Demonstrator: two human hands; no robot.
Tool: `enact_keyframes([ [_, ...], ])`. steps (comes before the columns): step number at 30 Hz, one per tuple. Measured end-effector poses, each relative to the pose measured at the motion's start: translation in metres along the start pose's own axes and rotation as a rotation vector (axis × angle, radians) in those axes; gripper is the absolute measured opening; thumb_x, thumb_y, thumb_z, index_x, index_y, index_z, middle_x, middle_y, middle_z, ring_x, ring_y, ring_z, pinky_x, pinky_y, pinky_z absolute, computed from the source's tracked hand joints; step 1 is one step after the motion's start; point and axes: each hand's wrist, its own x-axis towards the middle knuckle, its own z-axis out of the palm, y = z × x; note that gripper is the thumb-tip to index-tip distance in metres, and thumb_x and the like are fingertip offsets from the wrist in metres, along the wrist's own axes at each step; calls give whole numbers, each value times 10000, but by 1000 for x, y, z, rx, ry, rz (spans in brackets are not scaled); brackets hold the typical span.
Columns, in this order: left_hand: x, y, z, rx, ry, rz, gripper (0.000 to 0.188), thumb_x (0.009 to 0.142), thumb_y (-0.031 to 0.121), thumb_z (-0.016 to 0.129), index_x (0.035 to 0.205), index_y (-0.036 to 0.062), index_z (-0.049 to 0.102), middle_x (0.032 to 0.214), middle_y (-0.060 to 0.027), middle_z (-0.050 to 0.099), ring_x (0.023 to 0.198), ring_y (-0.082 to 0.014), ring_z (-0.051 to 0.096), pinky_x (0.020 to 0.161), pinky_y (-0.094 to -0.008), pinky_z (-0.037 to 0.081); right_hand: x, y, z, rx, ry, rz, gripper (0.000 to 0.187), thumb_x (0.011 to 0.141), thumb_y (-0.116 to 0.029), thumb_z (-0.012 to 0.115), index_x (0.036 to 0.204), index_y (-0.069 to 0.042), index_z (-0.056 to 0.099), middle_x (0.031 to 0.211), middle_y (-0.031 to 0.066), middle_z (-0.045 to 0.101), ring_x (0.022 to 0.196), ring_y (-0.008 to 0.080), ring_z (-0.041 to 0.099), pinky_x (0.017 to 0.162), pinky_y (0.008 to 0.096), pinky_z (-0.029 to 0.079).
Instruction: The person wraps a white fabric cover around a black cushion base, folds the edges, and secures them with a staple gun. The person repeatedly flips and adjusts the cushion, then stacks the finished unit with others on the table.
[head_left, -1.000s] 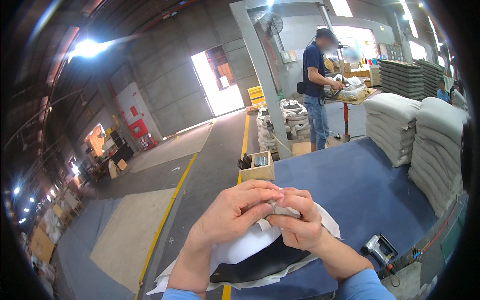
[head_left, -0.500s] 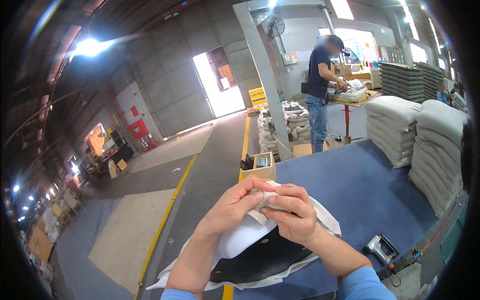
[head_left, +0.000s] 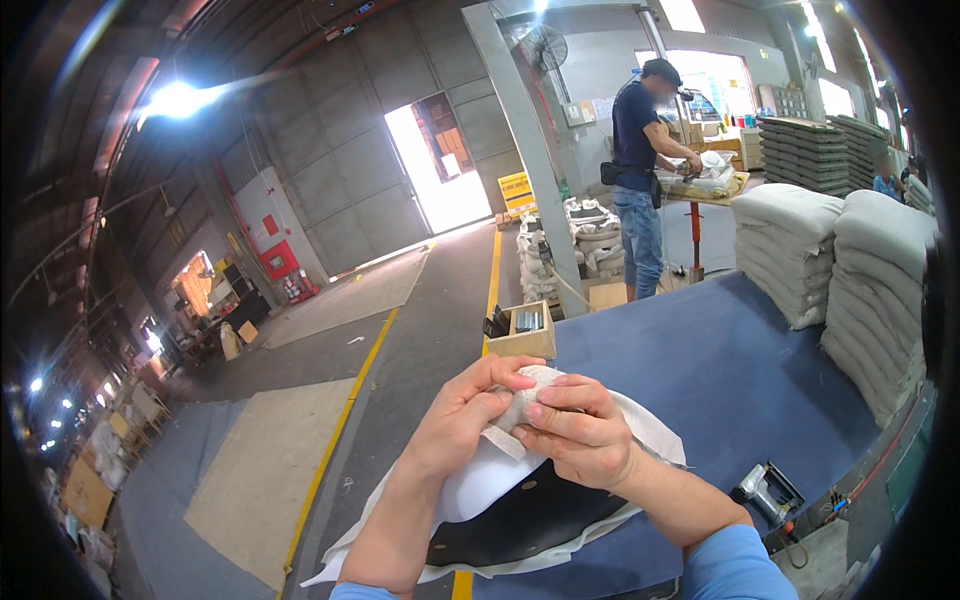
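Note:
At the near edge of the blue table lies a cushion piece with a black panel [head_left: 490,528] dotted with small holes, white padding [head_left: 472,492] and a loose light fabric cover [head_left: 652,428]. My left hand [head_left: 462,412] pinches a gathered fold of this cover at the far end of the piece. Close against it, my right hand [head_left: 580,428] grips the same bunched fabric between thumb and fingers. Parts of the fold are hidden behind my fingers. A staple gun [head_left: 768,494] rests on the table to the right of my right forearm.
A wooden box [head_left: 522,344] holding strips of staples stands beyond my hands on the blue table [head_left: 690,350]. Stacked light cushions [head_left: 785,255] line the right side. Farther back, a person [head_left: 636,150] works at a small stand. A hose runs by the table's right edge.
My fingers have shifted slightly on the bunched fabric, and more of the fold shows between them. The person at the back has straightened a little and moved their hands.

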Motion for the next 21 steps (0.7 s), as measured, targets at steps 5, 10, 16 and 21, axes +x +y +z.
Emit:
enact_keyframes([
  [5,3,-1,4,77,24,65,101,1009,136,654,1071,56,664,1386,-151,613,1208,-213,599,1062,-364,471,4,2,-1,16,21,-33,229,667,-10,826,890,-62,835,1086,52,747,1065,260,678,945,414,598],
  [10,15,-11,22,164,57,172,115,982,157,726,1067,87,696,1310,-152,652,1181,-218,628,1039,-385,500,-19,14,-16,-97,-43,-115,310,688,18,768,989,-41,813,1184,74,724,1145,278,669,1013,474,572],
  [16,10,1,-2,188,105,186,159,963,159,749,1074,90,659,1335,-194,634,1237,-260,613,1086,-399,474,-12,-8,-46,127,32,202,380,772,9,733,1147,-43,748,1173,111,715,1108,344,684,1003,470,559],
  [21,-6,1,4,227,162,133,195,941,157,767,1089,103,650,1356,-198,628,1241,-268,613,1114,-407,463,-182,11,-175,-525,-121,966,231,837,7,630,1043,-36,727,1123,175,723,1060,380,684,915,465,556],
])
